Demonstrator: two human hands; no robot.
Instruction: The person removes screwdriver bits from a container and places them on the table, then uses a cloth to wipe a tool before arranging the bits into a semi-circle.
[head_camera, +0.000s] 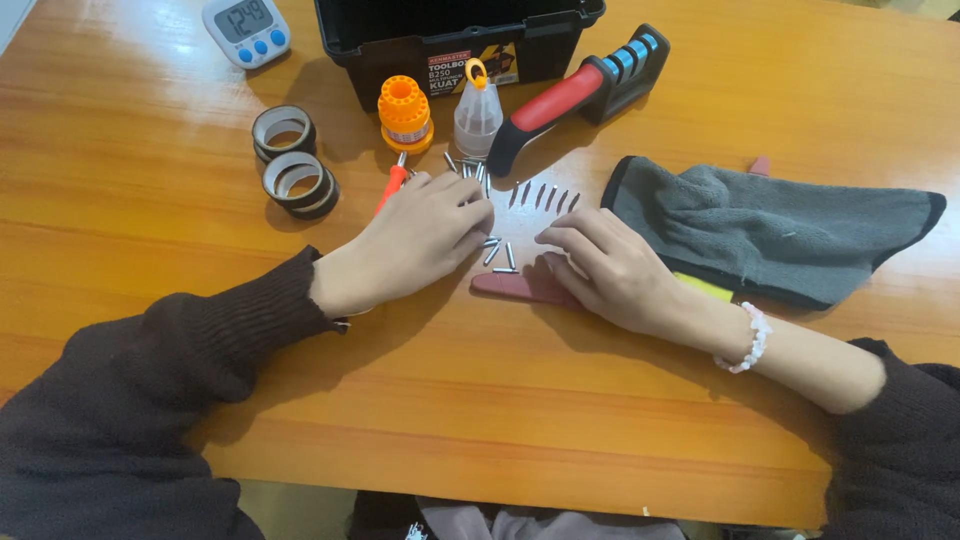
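Note:
My left hand (425, 238) lies palm down on the wooden table (150, 200), its fingertips on a scatter of small metal screwdriver bits (497, 255). My right hand (612, 270) rests opposite, fingers curled towards the same bits, over a flat reddish piece (515, 287). A row of several bits (545, 195) is laid out just beyond the hands. A red-handled screwdriver (392, 186) pokes out from under the left hand. An orange bit holder (404, 113) and its clear cap (478, 112) stand behind. I cannot tell whether either hand pinches a bit.
A black toolbox (450, 35) stands open at the back. A red and black knife sharpener (580, 95) lies next to it. Two tape rolls (292, 160) sit on the left, a white timer (246, 28) at the far left, a grey cloth (770, 230) on the right.

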